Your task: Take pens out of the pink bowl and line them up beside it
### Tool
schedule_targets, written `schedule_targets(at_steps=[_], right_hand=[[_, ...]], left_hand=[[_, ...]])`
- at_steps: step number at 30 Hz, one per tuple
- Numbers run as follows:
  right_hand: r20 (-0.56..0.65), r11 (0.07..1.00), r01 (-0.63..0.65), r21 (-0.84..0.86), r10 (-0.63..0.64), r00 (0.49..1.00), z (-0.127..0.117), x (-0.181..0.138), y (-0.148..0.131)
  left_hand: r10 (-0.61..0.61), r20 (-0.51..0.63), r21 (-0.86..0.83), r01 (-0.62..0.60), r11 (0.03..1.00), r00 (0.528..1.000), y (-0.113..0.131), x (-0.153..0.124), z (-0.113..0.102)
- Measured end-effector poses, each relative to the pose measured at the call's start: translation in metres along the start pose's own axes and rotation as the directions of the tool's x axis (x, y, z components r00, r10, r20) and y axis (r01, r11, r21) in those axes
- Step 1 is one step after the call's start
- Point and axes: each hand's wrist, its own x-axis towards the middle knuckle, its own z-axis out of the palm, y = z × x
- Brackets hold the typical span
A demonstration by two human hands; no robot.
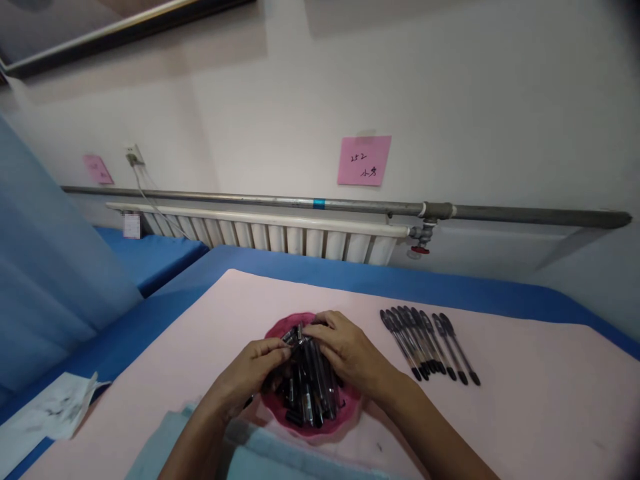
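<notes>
A pink scalloped bowl [330, 432] stands on the pink sheet, heaped with dark pen parts [313, 387], clear barrels and black caps among them. My left hand [253, 367] is at the bowl's left side, thumb and forefinger pinched on a dark pen piece at the top of the heap. From the right, my right hand [353, 350] reaches over the rim with its fingers bent around a pen near the same spot. The fingertips of both hands nearly meet, and what they grip is partly hidden. To the right lies a row of several capped black pens [420, 340], side by side.
The pink sheet [525, 400] covers a blue padded table [320, 270]. A light blue cloth [270, 460] lies in front of the bowl; white paper [50, 413] is at left. Behind are a radiator [300, 237], a pipe [250, 199] and a pink note [364, 160]. A blue curtain [45, 253] hangs left.
</notes>
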Motion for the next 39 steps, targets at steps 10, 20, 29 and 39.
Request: schedule_targets(at_steps=[10,20,29,39], right_hand=[[-0.13,0.988,-0.072,0.139,0.09,0.987,0.019,-0.001,-0.016],[0.164,0.683,-0.526,0.507,0.523,0.836,0.029,-0.008,-0.058],[-0.016,0.608,-0.504,0.613,0.648,0.762,0.042,-0.025,-0.052],[-0.449,0.494,-0.85,0.184,0.811,0.374,-0.069,-0.15,0.048]], left_hand=[[0.014,-0.007,-0.176,-0.015,0.984,1.0,-0.002,0.002,-0.001],[0.096,-0.322,-0.536,-0.264,0.802,0.942,-0.002,0.008,0.031],[0.029,-0.254,-0.578,-0.176,0.797,0.967,-0.02,0.009,0.057],[0.068,-0.232,-0.254,-0.128,0.959,0.97,-0.019,0.001,0.059]])
